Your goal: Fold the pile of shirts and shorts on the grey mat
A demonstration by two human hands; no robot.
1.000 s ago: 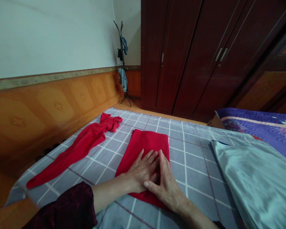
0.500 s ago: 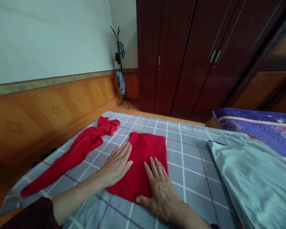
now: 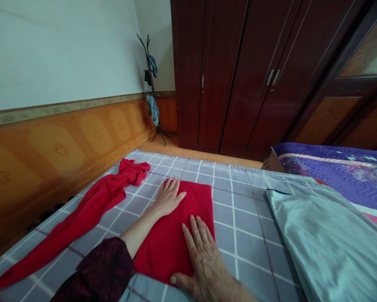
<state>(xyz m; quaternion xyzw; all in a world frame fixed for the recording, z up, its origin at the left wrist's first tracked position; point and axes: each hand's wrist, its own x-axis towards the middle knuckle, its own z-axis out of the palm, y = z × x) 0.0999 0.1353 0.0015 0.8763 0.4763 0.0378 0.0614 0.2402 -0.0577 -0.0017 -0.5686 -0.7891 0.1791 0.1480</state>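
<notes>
A folded red garment (image 3: 172,239) lies flat as a rough rectangle on the grey checked bed sheet (image 3: 229,235). Across its upper left part rests my left hand (image 3: 168,197), open, with the fingers spread toward the far edge. My right hand (image 3: 202,260) lies open on the near right part, its thumb at the front edge. To the left, a second red garment (image 3: 90,201) is stretched out long and crumpled, bunched at its far end; neither hand touches it.
On the right lies a pale grey-green cloth (image 3: 327,235), beside a purple quilted cover (image 3: 330,163). A dark red wardrobe (image 3: 226,75) stands beyond the bed. In the corner is a coat stand (image 3: 152,84) with a cap and clothing. A tiled wall runs along the left.
My left hand has slid forward over the garment toward its far left corner. My right hand stays on the near right part. The view has shifted slightly to the right.
</notes>
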